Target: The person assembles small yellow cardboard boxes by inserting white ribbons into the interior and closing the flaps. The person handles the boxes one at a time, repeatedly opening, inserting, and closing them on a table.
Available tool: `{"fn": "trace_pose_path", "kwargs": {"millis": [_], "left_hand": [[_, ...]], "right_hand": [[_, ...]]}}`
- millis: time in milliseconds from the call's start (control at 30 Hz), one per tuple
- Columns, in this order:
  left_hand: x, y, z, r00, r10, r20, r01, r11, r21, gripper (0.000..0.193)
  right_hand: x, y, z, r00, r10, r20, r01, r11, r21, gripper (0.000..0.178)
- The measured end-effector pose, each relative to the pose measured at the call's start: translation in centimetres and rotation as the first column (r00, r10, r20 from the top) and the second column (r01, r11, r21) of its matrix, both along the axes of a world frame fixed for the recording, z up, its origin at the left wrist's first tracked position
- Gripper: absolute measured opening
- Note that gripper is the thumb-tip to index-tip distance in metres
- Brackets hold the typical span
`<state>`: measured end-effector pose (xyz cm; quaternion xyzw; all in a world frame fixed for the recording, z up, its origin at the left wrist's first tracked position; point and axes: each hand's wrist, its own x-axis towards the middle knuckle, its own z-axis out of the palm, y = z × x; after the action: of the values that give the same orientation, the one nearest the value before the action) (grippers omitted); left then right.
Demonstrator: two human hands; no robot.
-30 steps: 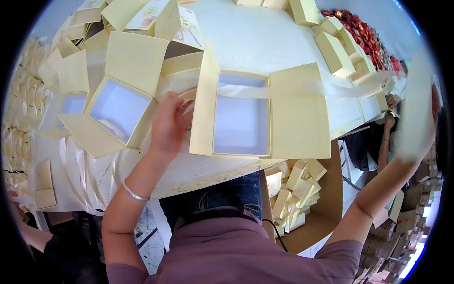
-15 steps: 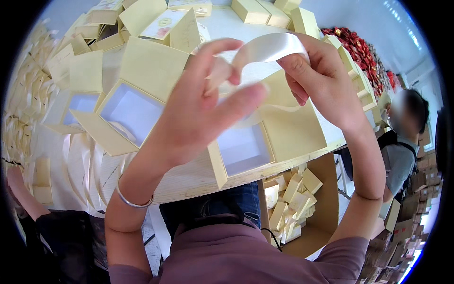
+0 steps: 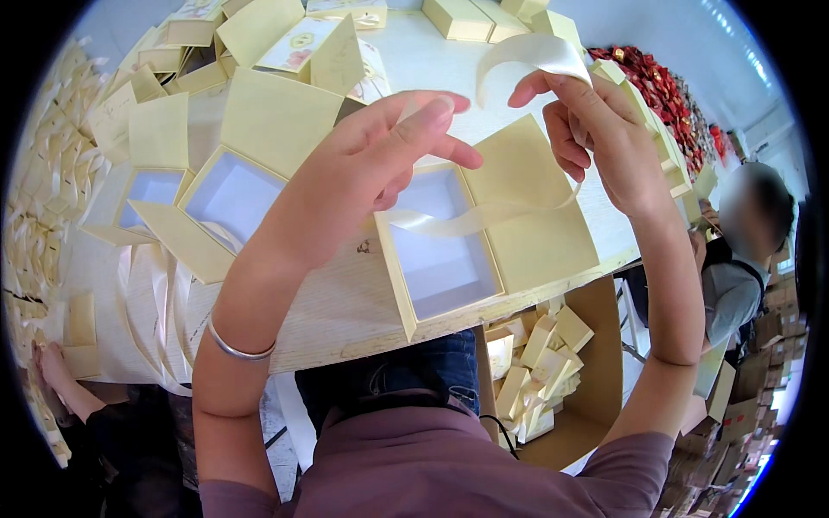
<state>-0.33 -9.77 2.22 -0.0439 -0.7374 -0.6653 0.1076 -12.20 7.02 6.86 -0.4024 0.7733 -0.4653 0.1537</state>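
Note:
Above the table, my right hand (image 3: 615,142) has its fingers curled round a cream satin ribbon (image 3: 537,52). One end of the ribbon arches up and left from the fingers. Its other stretch hangs below the hand and sweeps left across the open box. My left hand (image 3: 367,160) hovers to the left of this, thumb and fingers apart, over the box's left side. That cream box (image 3: 397,281) lies at the table's near edge, with a pale bluish-white inside and its lid (image 3: 531,207) folded out to the right. Part of it is hidden behind my left hand.
Other open cream boxes (image 3: 281,108) crowd the left and back of the table. Loose ribbons (image 3: 160,302) hang over the left front edge. Beneath the table, a cardboard carton (image 3: 591,363) holds small cream boxes. A person (image 3: 734,276) is at the right; another person's hand (image 3: 53,363) shows at far left.
My hands have moved apart, and my left hand has come away from the ribbon's arched end. That end now rises higher from my right hand. The person at the right has shifted slightly.

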Motion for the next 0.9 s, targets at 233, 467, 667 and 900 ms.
{"fn": "trace_pose_path", "kwargs": {"millis": [233, 467, 667, 900], "left_hand": [[-1.1, -0.9, 0.5, 0.980, -0.144, 0.137, 0.080, 0.917, 0.390, 0.049], [-1.2, -2.8, -0.8, 0.997, -0.049, 0.051, 0.007, 0.790, 0.613, 0.037], [-0.8, 0.7, -1.0, 0.913, 0.353, -0.207, -0.298, 0.920, 0.253, 0.032], [0.5, 2.2, -0.9, 0.877, 0.350, -0.330, -0.420, 0.891, -0.170, 0.004]], "right_hand": [[0.7, -0.4, 1.1, 0.983, 0.160, -0.088, -0.166, 0.984, -0.063, 0.039], [0.0, 1.1, -0.8, 0.949, 0.301, -0.096, -0.286, 0.947, 0.147, 0.023], [-1.9, 2.4, -1.9, 0.870, 0.492, -0.025, -0.486, 0.865, 0.122, 0.070], [3.1, -2.6, -4.0, 0.949, 0.244, 0.200, -0.149, 0.906, -0.395, 0.025]]}}
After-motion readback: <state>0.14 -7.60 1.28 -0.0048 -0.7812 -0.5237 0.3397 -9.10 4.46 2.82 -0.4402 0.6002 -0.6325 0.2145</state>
